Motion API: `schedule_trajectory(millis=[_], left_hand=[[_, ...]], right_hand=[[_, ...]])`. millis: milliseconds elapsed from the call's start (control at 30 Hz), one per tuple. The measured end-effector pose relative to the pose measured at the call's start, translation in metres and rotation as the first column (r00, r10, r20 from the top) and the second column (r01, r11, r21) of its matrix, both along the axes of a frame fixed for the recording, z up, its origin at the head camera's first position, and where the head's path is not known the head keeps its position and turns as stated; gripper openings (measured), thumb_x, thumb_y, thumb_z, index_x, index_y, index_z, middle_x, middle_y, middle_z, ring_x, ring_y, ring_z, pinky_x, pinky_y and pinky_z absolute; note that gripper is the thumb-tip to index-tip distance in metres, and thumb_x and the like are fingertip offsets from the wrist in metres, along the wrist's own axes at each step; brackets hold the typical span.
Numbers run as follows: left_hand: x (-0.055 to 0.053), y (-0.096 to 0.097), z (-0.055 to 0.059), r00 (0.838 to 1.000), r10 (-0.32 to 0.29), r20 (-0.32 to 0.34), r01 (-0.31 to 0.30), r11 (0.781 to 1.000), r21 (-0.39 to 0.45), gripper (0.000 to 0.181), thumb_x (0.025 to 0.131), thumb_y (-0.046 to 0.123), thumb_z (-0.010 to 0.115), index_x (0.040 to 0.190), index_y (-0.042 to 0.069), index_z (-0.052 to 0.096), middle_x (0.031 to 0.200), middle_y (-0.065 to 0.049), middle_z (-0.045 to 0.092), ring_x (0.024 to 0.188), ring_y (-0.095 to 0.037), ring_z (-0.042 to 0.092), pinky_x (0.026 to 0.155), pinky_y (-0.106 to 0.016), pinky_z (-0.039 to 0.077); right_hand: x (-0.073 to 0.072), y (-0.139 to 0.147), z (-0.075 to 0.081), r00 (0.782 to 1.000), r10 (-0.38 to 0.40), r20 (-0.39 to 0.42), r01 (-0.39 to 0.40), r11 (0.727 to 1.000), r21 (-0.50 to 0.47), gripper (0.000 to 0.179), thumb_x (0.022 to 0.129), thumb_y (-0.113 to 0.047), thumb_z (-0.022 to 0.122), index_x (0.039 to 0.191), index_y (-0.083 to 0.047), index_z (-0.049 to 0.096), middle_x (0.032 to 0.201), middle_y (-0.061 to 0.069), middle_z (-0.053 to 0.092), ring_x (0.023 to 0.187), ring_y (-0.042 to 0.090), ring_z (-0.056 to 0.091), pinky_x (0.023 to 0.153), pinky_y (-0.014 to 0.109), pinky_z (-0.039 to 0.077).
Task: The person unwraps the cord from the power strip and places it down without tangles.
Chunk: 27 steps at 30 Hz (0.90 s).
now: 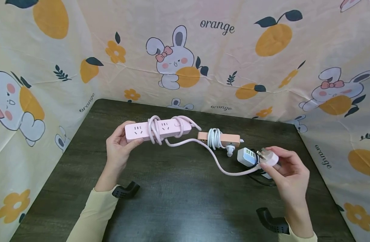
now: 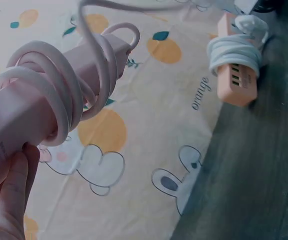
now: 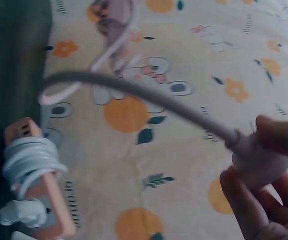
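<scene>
A pink power strip [image 1: 171,127], its own cord wound in loops around the body, is held up over the table. My left hand [image 1: 120,144] grips its left end, thumb on the front face. From the strip a loose stretch of pink cord [image 1: 216,159] sags and runs right to its plug [image 1: 271,158]. My right hand [image 1: 289,173] pinches that plug between thumb and fingers, prongs pointing up and left. In the right wrist view the plug [image 3: 261,160] sits between the fingertips with the cord leading away.
An orange power strip [image 1: 230,139] wrapped in white cord lies on the dark table [image 1: 173,201] behind the pink cord. Beside it is a white charger block [image 1: 246,157] with several ports and a black cable [image 1: 260,181]. A printed cloth [image 1: 215,67] hangs behind.
</scene>
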<state>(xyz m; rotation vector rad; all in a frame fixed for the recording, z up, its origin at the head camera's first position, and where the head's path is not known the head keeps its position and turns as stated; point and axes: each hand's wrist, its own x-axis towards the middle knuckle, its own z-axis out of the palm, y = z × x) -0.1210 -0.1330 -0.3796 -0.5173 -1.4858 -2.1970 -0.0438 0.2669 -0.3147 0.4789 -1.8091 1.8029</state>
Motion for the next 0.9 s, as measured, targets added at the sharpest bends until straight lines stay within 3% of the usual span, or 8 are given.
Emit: schedule_trajectory(millis=[167,267,333,433,533,733,800,900], left_hand=[[0.004,0.002,0.008,0.999,-0.045,-0.025,0.045,0.999,0.012,0.047,0.070,-0.023,0.066,0.113,-0.021,0.050,0.105,-0.009,0.063,0.092,-0.016,0.058,0.077,-0.020,0.051],[0.007,0.004,0.012,0.998,-0.060,-0.031,0.061,0.998,0.008,0.048,0.071,-0.015,0.071,0.114,-0.021,0.050,0.106,-0.009,0.063,0.092,-0.016,0.058,0.077,-0.020,0.051],[0.009,0.005,0.013,0.997,-0.069,-0.036,0.069,0.998,0.006,0.047,0.071,-0.015,0.071,0.113,-0.019,0.052,0.106,-0.009,0.062,0.093,-0.016,0.058,0.078,-0.021,0.051],[0.011,0.005,0.014,0.996,-0.082,-0.039,0.081,0.997,-0.005,0.046,0.070,-0.018,0.070,0.113,-0.018,0.053,0.106,-0.009,0.062,0.093,-0.016,0.058,0.079,-0.021,0.051],[0.014,0.004,0.015,0.994,-0.097,-0.041,0.096,0.995,-0.011,0.046,0.070,-0.018,0.070,0.113,-0.017,0.054,0.106,-0.009,0.062,0.093,-0.016,0.058,0.079,-0.022,0.052],[0.018,0.003,0.012,0.982,-0.176,-0.067,0.175,0.984,-0.022,0.046,0.071,-0.009,0.075,0.114,-0.008,0.058,0.107,-0.009,0.062,0.093,-0.015,0.059,0.076,-0.021,0.053],[0.019,0.003,0.011,0.979,-0.195,-0.063,0.192,0.980,-0.047,0.047,0.072,-0.006,0.076,0.115,-0.005,0.058,0.107,-0.007,0.062,0.094,-0.015,0.059,0.077,-0.021,0.053],[0.019,0.002,0.008,0.978,-0.203,-0.054,0.198,0.977,-0.078,0.048,0.072,-0.005,0.077,0.116,-0.004,0.058,0.108,-0.007,0.062,0.095,-0.015,0.058,0.078,-0.022,0.053]], right_hand=[[-0.022,-0.005,-0.015,0.984,-0.168,0.053,0.153,0.963,0.221,0.042,0.062,0.033,0.062,0.102,0.023,0.050,0.103,0.009,0.061,0.093,0.013,0.061,0.076,0.019,0.051],[-0.038,-0.008,-0.018,0.963,-0.268,-0.008,0.251,0.890,0.381,0.042,0.062,0.027,0.069,0.099,0.018,0.054,0.102,0.014,0.061,0.091,0.003,0.060,0.075,0.013,0.049],[-0.049,-0.009,-0.017,0.944,-0.320,-0.075,0.316,0.818,0.480,0.040,0.063,0.023,0.073,0.098,0.015,0.055,0.101,0.019,0.062,0.090,-0.002,0.058,0.076,0.009,0.047],[-0.066,-0.010,-0.014,0.921,-0.358,-0.155,0.381,0.741,0.552,0.038,0.065,0.018,0.074,0.097,0.014,0.055,0.100,0.025,0.060,0.088,0.007,0.060,0.076,0.005,0.044],[-0.085,-0.010,-0.009,0.901,-0.379,-0.213,0.429,0.697,0.574,0.036,0.067,0.017,0.073,0.097,0.015,0.055,0.100,0.027,0.058,0.087,0.026,0.060,0.076,0.002,0.042],[-0.123,-0.008,0.013,0.853,-0.458,-0.251,0.517,0.672,0.530,0.031,0.075,0.008,0.072,0.100,0.014,0.054,0.101,0.026,0.056,0.092,0.031,0.058,0.080,0.008,0.045],[-0.130,-0.007,0.022,0.829,-0.496,-0.257,0.556,0.689,0.464,0.031,0.076,0.005,0.072,0.100,0.014,0.054,0.101,0.021,0.057,0.093,0.025,0.058,0.082,0.014,0.049],[-0.131,-0.002,0.038,0.815,-0.524,-0.246,0.578,0.757,0.305,0.028,0.077,0.002,0.073,0.099,0.009,0.056,0.101,0.010,0.057,0.096,0.019,0.057,0.083,0.023,0.051]])
